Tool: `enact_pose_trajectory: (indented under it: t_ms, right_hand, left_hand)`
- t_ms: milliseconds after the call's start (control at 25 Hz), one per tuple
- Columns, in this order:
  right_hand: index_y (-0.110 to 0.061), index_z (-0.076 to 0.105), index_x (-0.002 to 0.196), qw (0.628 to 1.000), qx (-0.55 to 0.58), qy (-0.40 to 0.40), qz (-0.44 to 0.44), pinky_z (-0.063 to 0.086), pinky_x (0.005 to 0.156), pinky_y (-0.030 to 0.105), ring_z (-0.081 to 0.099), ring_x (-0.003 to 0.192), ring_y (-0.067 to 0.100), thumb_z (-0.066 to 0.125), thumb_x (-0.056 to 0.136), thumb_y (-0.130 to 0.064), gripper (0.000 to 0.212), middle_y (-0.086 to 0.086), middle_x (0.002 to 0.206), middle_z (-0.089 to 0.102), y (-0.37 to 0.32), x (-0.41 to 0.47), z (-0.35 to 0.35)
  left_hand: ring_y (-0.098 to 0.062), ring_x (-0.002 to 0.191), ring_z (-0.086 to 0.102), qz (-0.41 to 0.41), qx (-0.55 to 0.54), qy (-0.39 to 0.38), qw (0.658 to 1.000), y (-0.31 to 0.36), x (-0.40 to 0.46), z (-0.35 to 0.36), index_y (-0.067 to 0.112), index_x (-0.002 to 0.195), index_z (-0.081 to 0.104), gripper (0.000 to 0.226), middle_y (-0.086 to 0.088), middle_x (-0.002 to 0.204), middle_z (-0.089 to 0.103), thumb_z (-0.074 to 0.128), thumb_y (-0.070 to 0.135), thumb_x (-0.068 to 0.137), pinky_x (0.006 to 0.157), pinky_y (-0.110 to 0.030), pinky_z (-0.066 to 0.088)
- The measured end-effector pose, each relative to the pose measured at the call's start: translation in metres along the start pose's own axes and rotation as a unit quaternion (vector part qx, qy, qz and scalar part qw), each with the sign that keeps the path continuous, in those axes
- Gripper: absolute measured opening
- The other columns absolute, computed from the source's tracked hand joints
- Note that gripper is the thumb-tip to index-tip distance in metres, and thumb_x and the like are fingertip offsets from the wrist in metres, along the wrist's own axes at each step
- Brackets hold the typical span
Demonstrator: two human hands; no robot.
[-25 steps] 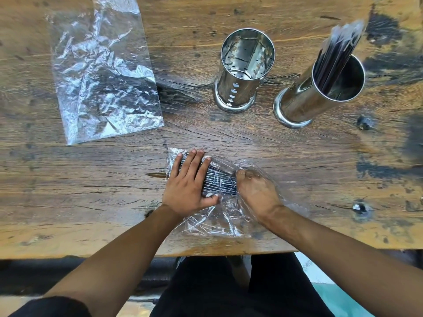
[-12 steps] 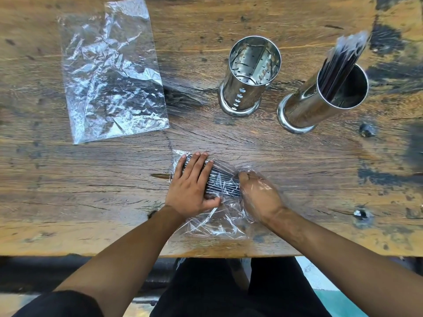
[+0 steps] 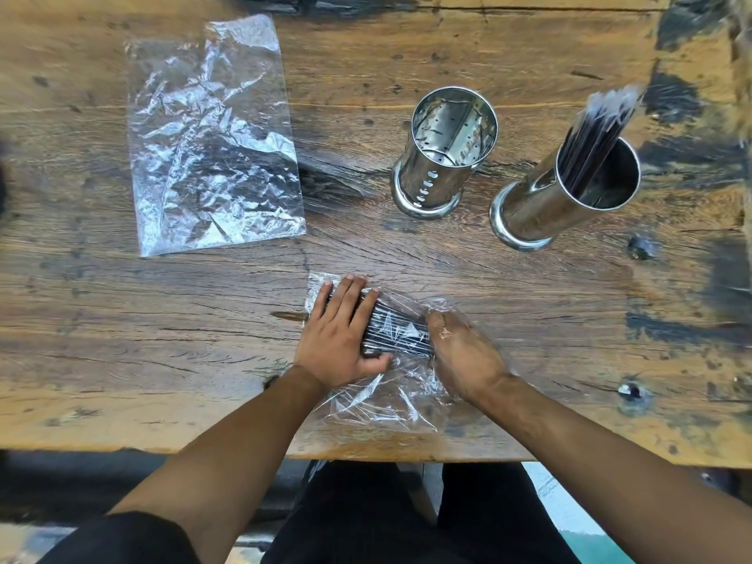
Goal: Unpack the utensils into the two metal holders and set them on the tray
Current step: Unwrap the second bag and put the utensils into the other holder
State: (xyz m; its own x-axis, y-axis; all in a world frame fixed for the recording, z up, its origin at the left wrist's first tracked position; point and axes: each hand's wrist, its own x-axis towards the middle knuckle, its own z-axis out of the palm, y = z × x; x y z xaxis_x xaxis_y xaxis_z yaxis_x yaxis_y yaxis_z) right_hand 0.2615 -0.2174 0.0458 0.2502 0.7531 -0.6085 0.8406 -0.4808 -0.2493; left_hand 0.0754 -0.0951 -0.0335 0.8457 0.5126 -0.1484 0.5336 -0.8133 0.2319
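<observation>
— Moved since a second ago? Barely: same pose over the packet, only drifted a little lower in frame along with the table.

— Far left?

— Upper left of frame: empty plastic bag (image 3: 211,136), crumpled, flat on the wooden table (image 3: 122,339). No print or label readable on it.

— Lower centre?

— Left hand (image 3: 339,339), fingers straight and together, pressed flat on the left end of the utensil bundle (image 3: 396,331), thumb tucked against its near side. Bundle dark, lying crosswise inside the clear plastic bag (image 3: 378,396), near the table's front edge.

— Just right of that?

— Right hand (image 3: 464,352) inside the bag's open end, seen through the film, fingers curled at the bundle's right end. Hard to tell whether actually gripping; fingertips hidden behind the knuckles.

— Upper centre?

— Perforated metal holder (image 3: 445,152), upright, nothing inside, rows of small holes in its wall. No brand visible.

— Upper right?

— Second metal holder (image 3: 565,189), smooth-walled, well apart from the first, with a sheaf of dark wrapped utensils (image 3: 598,128) standing in it, leaning against the far rim. Wrappers blurred; no writing legible.

— Bottom of frame?

— Dark trousers (image 3: 366,519) below the table edge.
</observation>
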Motion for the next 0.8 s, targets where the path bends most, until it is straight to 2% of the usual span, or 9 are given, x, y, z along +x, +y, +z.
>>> enact_pose_trajectory:
  t_ms: [80,160,240,320,400,520,680,800]
  right_hand:
    - [-0.008,0.045,0.143,1.0,-0.011,-0.002,-0.005,0.062,0.081,0.037,0.072,0.091,0.022,0.045,0.1,0.002,0.044,0.01,0.115,0.068,0.006,0.002,-0.002]
    - [-0.013,0.053,0.133,0.999,-0.002,-0.03,-0.028,0.062,0.078,0.032,0.07,0.083,0.015,0.058,0.096,-0.003,0.039,0.003,0.103,0.068,0.017,0.003,0.0]
    - [-0.021,0.054,0.126,0.998,0.006,-0.038,-0.049,0.059,0.08,0.029,0.067,0.084,0.015,0.07,0.091,-0.015,0.038,0.001,0.106,0.07,0.029,0.0,0.003]
    - [-0.021,0.054,0.12,0.998,0.009,-0.049,-0.031,0.054,0.077,0.028,0.066,0.086,0.019,0.072,0.089,-0.024,0.037,0.003,0.107,0.07,0.04,-0.008,-0.004]
    - [-0.021,0.054,0.124,0.998,0.02,-0.052,-0.002,0.054,0.08,0.031,0.069,0.098,0.024,0.073,0.088,-0.029,0.042,0.006,0.112,0.071,0.051,-0.016,-0.01]
    - [-0.024,0.054,0.13,0.998,0.03,-0.052,0.02,0.057,0.084,0.035,0.07,0.104,0.027,0.07,0.089,-0.031,0.045,0.006,0.117,0.072,0.055,-0.024,-0.018]
    - [-0.02,0.055,0.12,0.995,0.041,-0.073,0.054,0.051,0.073,0.032,0.07,0.1,0.029,0.07,0.089,-0.033,0.036,0.009,0.11,0.072,0.053,-0.024,-0.027]
    - [-0.02,0.058,0.116,0.993,0.059,-0.074,0.066,0.055,0.08,0.036,0.07,0.102,0.031,0.073,0.085,-0.035,0.038,0.009,0.11,0.073,0.053,-0.029,-0.043]
  left_hand:
    - [-0.033,0.155,0.023,-0.011,0.002,-0.016,1.0,-0.004,-0.003,-0.003,0.01,0.157,0.034,0.108,-0.019,0.164,0.031,0.047,0.084,0.08,0.126,-0.055,0.017]
    - [-0.03,0.158,0.013,-0.029,0.006,-0.036,0.999,-0.013,-0.013,-0.006,0.012,0.161,0.024,0.11,-0.016,0.169,0.02,0.042,0.086,0.082,0.128,-0.052,0.014]
    - [-0.027,0.159,0.003,-0.06,0.012,-0.05,0.997,-0.025,-0.027,-0.008,0.013,0.163,0.015,0.111,-0.012,0.172,0.008,0.039,0.086,0.084,0.129,-0.05,0.009]
    - [-0.026,0.159,-0.005,-0.091,0.019,-0.065,0.994,-0.035,-0.04,-0.01,0.012,0.164,0.009,0.111,-0.01,0.172,0.001,0.034,0.086,0.085,0.129,-0.049,0.005]
    - [-0.028,0.159,-0.009,-0.118,0.02,-0.076,0.99,-0.04,-0.051,-0.014,0.01,0.163,0.008,0.113,-0.012,0.172,-0.001,0.032,0.087,0.085,0.128,-0.05,0.004]
    - [-0.028,0.158,-0.016,-0.15,0.015,-0.114,0.982,-0.045,-0.061,-0.023,0.01,0.163,-0.001,0.118,-0.013,0.171,-0.009,0.03,0.09,0.082,0.129,-0.05,0.002]
    - [-0.027,0.154,-0.027,-0.169,0.01,-0.18,0.969,-0.047,-0.059,-0.04,0.012,0.16,-0.017,0.134,-0.01,0.167,-0.026,0.024,0.102,0.069,0.128,-0.048,-0.008]
    - [-0.029,0.154,-0.027,-0.206,0.034,-0.217,0.954,-0.052,-0.062,-0.056,0.014,0.16,-0.02,0.138,-0.013,0.165,-0.03,0.029,0.102,0.066,0.127,-0.048,-0.01]
